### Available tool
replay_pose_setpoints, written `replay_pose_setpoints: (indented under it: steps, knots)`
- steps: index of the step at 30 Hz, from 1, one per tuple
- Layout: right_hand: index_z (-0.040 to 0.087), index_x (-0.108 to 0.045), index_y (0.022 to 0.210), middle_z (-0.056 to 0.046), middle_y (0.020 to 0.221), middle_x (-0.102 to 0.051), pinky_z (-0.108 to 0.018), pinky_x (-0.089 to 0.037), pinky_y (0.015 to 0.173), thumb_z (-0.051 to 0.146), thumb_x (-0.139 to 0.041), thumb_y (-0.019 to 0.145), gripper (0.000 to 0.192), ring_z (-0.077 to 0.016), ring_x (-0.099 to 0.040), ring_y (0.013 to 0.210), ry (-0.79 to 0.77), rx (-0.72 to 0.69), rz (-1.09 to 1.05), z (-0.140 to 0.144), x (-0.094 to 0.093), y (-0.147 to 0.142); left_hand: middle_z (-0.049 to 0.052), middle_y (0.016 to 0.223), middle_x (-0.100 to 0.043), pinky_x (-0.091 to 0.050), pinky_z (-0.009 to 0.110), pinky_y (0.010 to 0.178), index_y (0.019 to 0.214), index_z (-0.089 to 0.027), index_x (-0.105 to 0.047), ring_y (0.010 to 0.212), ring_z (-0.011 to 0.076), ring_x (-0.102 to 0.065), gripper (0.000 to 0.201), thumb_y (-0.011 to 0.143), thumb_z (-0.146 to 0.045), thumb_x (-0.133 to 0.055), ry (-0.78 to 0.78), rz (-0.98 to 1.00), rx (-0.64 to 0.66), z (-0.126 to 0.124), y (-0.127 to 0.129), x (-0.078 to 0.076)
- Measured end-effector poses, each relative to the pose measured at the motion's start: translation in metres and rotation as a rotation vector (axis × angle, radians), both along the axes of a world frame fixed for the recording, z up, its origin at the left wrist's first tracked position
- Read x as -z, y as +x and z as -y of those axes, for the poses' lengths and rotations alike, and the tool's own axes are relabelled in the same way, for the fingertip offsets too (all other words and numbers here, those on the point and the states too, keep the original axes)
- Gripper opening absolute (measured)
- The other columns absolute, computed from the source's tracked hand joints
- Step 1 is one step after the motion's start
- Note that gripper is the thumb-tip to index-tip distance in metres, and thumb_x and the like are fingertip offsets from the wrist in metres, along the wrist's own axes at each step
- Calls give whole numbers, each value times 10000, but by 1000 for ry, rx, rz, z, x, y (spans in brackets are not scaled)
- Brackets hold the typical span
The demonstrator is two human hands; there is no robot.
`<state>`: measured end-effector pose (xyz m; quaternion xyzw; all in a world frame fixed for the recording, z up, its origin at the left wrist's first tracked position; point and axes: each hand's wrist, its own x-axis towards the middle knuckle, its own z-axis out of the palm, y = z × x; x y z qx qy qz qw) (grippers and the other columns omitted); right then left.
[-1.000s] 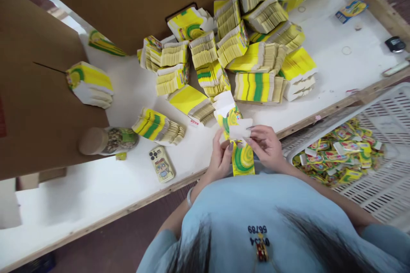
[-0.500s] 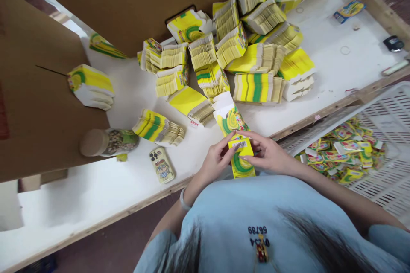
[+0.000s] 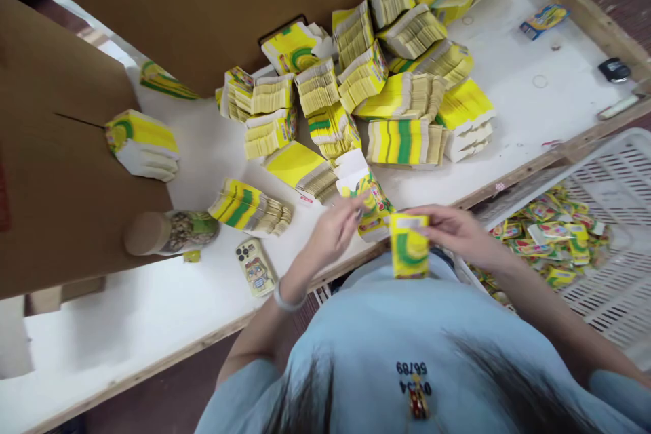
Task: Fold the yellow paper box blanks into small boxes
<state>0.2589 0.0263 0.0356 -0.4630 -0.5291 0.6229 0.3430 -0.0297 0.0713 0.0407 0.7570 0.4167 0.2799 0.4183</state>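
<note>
My right hand [image 3: 452, 234] is closed on the edge of a small yellow and green carton [image 3: 409, 254], held in front of my body with its barcode end up. My left hand [image 3: 336, 230], a little blurred, holds nothing that I can see. Its fingers stretch toward a pile of yellow printed cartons [image 3: 367, 184] at the table's front edge, and the fingertips overlap that pile. Whether they touch it I cannot tell. Just beyond lies a bundle of flat cartons [image 3: 292, 166].
Many stacked carton bundles [image 3: 407, 142] cover the middle of the white table [image 3: 508, 81]. On the left are a jar [image 3: 173, 230], a phone [image 3: 255, 268] and a large cardboard box [image 3: 61, 149]. A white plastic basket [image 3: 620, 244] with filled cartons stands at right, below the table edge.
My hands have parted. The right hand has carried the small carton rightward, and the left has let go of it and moved left and up to the pile of cartons.
</note>
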Motion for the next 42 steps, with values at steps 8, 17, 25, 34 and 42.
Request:
replay_pose_setpoints:
  steps: [8, 17, 25, 34, 42]
  knots:
    - [389, -612, 1386, -151, 1005, -756, -736, -453, 925, 719, -548, 875, 612, -475, -703, 1087, 453, 617, 1384, 40, -11, 169, 85, 973, -673, -437, 397, 926, 996, -158, -692, 970, 251, -562, 285, 812, -332, -824, 255, -328, -124, -134, 10, 36]
    - [197, -449, 1498, -198, 1414, -608, -624, -431, 1146, 502, -571, 971, 620, -379, -542, 1368, 832, 476, 834, -46, 5, -10, 97, 1096, -734, -503, 361, 904, 1059, -191, -778, 966, 199, -650, 430, 1028, -505, -486, 398, 1, -229, -108, 14, 3]
    - [242, -635, 1258, -99, 971, -692, -449, -535, 915, 431, -582, 997, 326, -258, -654, 908, 964, 407, 502, -73, 15, -100, -20, 609, -616, -408, 212, 485, 931, -189, -817, 495, 82, -494, 416, 975, -533, -587, 128, 299, -485, -31, 26, -43]
    - [229, -596, 1330, -93, 998, -685, -396, -586, 807, 436, -605, 978, 409, -245, -649, 890, 952, 239, 369, -49, 3, -94, 25, 748, -753, -514, 252, 570, 896, -213, -836, 616, 133, -629, 381, 939, -538, -643, 82, 400, -579, -11, 28, -39]
    - [253, -602, 1322, -94, 1093, -735, -420, -580, 921, 315, -325, 1072, 378, -249, -689, 1048, 898, 327, 345, -46, -11, -92, 123, 1646, -373, -449, 509, 1171, 1603, -371, -290, 1511, 368, -400, 1116, 676, -654, -844, 34, 444, -120, 1, 27, -5]
